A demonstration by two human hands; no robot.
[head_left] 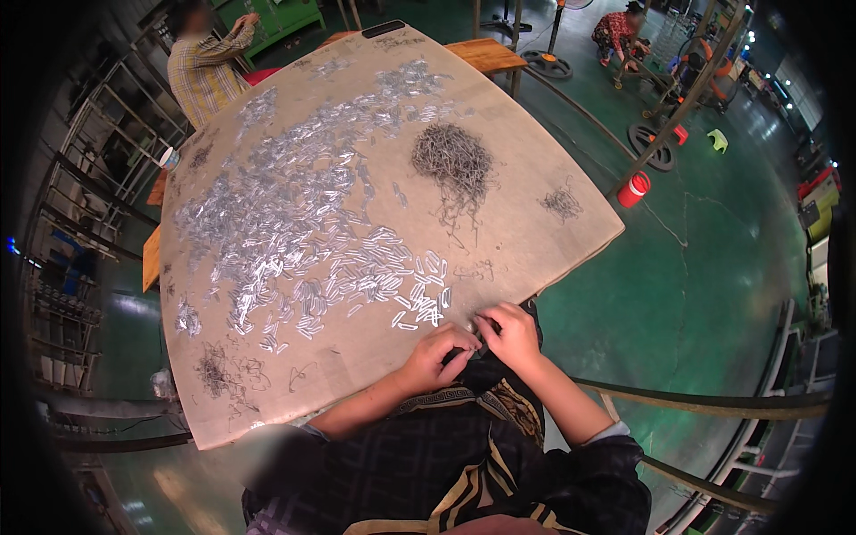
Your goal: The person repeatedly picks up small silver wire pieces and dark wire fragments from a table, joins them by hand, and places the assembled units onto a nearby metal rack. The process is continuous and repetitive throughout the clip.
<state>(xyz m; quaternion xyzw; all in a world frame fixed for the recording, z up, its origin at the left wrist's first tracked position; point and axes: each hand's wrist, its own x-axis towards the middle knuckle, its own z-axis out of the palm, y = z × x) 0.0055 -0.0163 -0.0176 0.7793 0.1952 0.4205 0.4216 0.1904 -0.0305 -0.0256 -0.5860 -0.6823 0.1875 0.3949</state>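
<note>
At the near edge of the table, my left hand (437,358) and my right hand (510,333) meet with fingertips almost touching. Both are closed in a pinch, and whatever small thing lies between the fingers is too small and hidden to name. Just beyond my left hand lie loose shiny clear-looking strips (426,294), the near end of a wide spread of them across the tabletop. A tangled heap of thin dark metal wire pieces (450,159) sits farther back, right of the strips, with stray pieces trailing toward me.
Brown sheeting covers the large table (526,241). Smaller wire clusters lie at its right (562,205) and near left (218,370). A person in a checked shirt (203,71) stands at the far left; another person crouches (615,36) far right. A red jug (634,189) stands beyond the right edge.
</note>
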